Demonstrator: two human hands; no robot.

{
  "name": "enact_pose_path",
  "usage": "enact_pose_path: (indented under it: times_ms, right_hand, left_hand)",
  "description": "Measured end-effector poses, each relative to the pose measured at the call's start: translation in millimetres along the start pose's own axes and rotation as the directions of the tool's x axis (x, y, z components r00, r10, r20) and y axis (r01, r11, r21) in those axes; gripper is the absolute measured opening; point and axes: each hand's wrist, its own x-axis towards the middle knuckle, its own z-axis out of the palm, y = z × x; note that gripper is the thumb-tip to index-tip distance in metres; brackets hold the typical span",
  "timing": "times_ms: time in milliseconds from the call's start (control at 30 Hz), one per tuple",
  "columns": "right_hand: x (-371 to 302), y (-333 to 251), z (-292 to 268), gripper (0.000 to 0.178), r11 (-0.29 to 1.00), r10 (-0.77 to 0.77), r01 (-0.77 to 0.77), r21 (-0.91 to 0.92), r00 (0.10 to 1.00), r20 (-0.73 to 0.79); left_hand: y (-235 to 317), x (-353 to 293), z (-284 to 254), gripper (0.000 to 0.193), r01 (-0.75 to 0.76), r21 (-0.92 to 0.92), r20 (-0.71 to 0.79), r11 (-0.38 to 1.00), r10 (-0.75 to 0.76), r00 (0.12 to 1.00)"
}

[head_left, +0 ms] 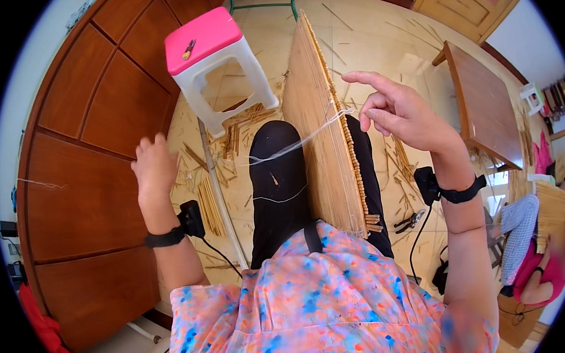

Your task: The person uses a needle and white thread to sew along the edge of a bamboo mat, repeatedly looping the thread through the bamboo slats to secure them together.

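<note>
A flat panel of thin wooden sticks (324, 174) stands on edge between my thighs, its row of stick ends facing right. Thin white string (300, 142) crosses from the panel's edge over my left thigh; its far left part is too faint to follow. My right hand (402, 111) hovers just right of the panel's edge, index finger stretched out and the others bent, with no object visible in it. Out to the left, before the wooden cabinet, my left hand (155, 169) is raised and slightly blurred, fingertips apart. Nothing shows in it.
A pink-topped white stool (203, 37) bears a small cutter (189, 50). Loose sticks (211, 206) litter the floor; pliers (410, 221) lie at right. Brown cabinet doors (92, 193) line the left; a low wooden table (486, 105) stands right. Another person (536, 281) sits far right.
</note>
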Motion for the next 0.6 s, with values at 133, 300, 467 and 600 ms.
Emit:
enact_pose_path:
  times_ms: [133, 300, 467, 600]
  right_hand:
    - [12, -25, 13, 0.062, 0.976, -0.123, 0.13, -0.174, 0.991, 0.047]
    - [23, -50, 34, 0.068, 0.928, -0.23, 0.247, -0.278, 0.969, 0.092]
    - [17, -58, 27, 0.072, 0.901, -0.155, 0.192, -0.389, 0.98, 0.125]
    - [13, -40, 11, 0.072, 0.868, -0.121, 0.174, -0.465, 0.983, 0.141]
  left_hand:
    - [89, -6, -31, 0.043, -0.383, -0.605, -0.205, 0.698, 0.327, 0.922]
    - [160, -12, -26, 0.036, -0.497, -0.803, -0.313, 0.329, 0.477, 0.822]
    - [131, -14, -20, 0.028, -0.176, -0.847, 0.082, 0.502, 0.451, 0.889]
    - [89, -8, -5, 0.031, -0.434, -0.583, -0.122, 0.687, 0.454, 0.883]
